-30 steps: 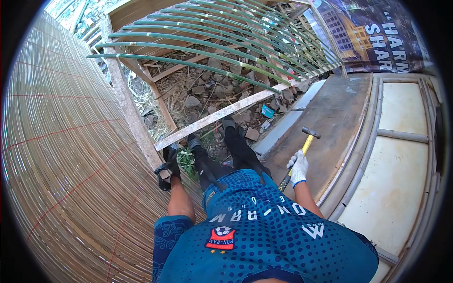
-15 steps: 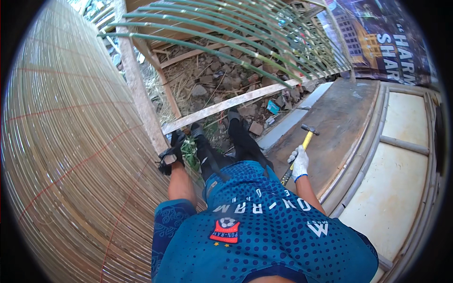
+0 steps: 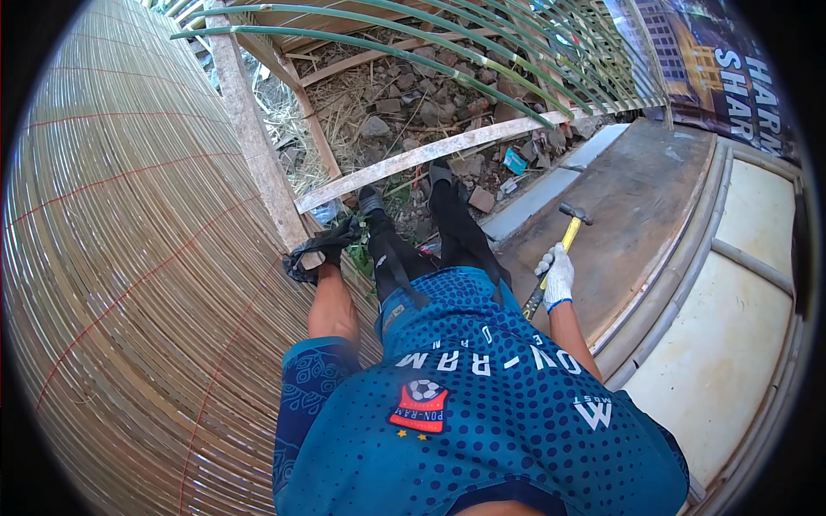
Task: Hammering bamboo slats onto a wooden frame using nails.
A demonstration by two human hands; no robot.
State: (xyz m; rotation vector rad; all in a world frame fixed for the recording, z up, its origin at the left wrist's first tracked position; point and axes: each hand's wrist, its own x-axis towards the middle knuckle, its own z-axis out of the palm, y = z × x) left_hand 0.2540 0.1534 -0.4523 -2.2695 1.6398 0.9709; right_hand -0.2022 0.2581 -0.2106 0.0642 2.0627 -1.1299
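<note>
My left hand (image 3: 329, 270) is at the near end of a rough wooden post (image 3: 271, 185), beside a crumpled black plastic bag (image 3: 342, 232). The bag spreads on both sides of the post end, and my fingers are hidden behind it, so their grip does not show. In a white knit glove, my right hand (image 3: 557, 273) is closed round the handle of a hammer (image 3: 571, 227). The hammer's dark metal head points away from me, above a brown wooden board (image 3: 615, 202).
A slatted bamboo blind (image 3: 146, 258) fills the left side. Ahead, a wooden rail (image 3: 430, 163) and green bamboo strips (image 3: 387, 52) span rubble and straw (image 3: 404, 103). On the right stands a pale panel (image 3: 705, 344) framed with poles; a printed banner (image 3: 714, 69) hangs beyond.
The view has shifted slightly, and the post end now appears higher. The black bag looks more spread out around my left hand. My right hand still holds the hammer in much the same pose.
</note>
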